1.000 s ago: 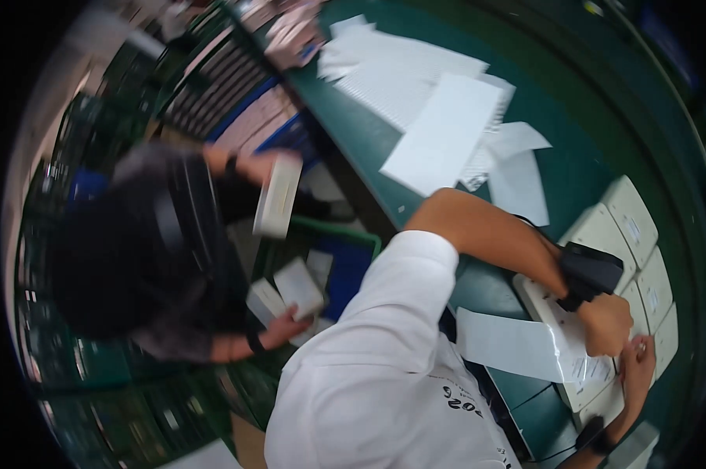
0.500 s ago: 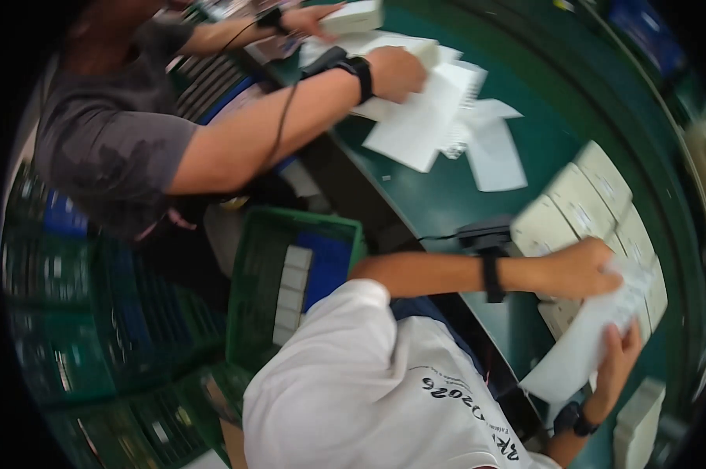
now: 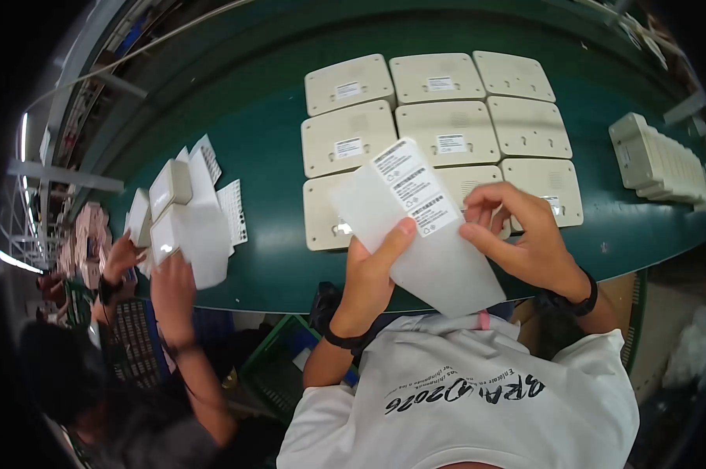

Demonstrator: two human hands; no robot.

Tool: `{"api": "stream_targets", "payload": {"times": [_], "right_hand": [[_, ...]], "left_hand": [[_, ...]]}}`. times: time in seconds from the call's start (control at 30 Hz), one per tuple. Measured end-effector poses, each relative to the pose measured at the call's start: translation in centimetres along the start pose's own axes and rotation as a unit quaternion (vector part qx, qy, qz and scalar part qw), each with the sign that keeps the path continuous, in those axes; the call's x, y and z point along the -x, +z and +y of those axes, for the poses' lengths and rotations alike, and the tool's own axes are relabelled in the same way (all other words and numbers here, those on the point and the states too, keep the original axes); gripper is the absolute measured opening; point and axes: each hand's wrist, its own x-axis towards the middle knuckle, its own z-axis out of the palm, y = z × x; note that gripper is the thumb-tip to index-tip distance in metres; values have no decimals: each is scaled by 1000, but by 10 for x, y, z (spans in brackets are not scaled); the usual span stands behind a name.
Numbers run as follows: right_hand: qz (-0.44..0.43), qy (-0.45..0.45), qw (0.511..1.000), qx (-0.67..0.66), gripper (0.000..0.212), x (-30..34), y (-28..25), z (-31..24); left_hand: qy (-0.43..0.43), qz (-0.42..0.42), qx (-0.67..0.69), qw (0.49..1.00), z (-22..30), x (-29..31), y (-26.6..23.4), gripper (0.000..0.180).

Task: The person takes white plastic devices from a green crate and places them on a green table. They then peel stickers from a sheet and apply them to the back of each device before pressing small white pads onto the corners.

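Note:
My left hand (image 3: 369, 277) grips a white label sheet (image 3: 447, 273) by its left side, thumb on top. A strip of printed labels (image 3: 419, 187) runs along its upper part. By the sheet's right edge is my right hand (image 3: 529, 238), its fingers curved and apart; whether a fingertip touches the sheet I cannot tell. Beyond both hands, cream plastic housings (image 3: 349, 137) lie flat in rows, several with a small white label. The upper right housing (image 3: 513, 76) and the one below it (image 3: 529, 125) show no label. The sheet and hands partly cover the nearest row.
A row of similar housings (image 3: 658, 160) stands on edge at the right of the green table (image 3: 275, 148). To the left, a co-worker's hands (image 3: 173, 285) handle white boxes (image 3: 169, 191) beside loose paper sheets (image 3: 204, 234). Below the table edge is a green crate (image 3: 279, 367).
The view has swung round, so the housings now lie straight ahead. My right hand has moved to the sheet's right edge, while my left grips its left side. The co-worker's hands have shifted.

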Motion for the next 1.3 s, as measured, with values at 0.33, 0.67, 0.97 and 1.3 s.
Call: {"api": "stream_targets", "payload": {"times": [0.33,0.67,0.97,1.3], "right_hand": [[113,-206,952,195,26,-8,1,17],[121,-180,956,196,25,-5,-2,20],[105,-33,993,-44,12,4,14,44],[67,40,992,-104,8,7,18,58]], "left_hand": [[-12,-77,-47,996,-7,-7,12,51],[-62,-88,12,994,-11,-20,16,47],[248,37,-392,885,15,12,-75,47],[107,444,-791,408,70,59,-268,32]]}}
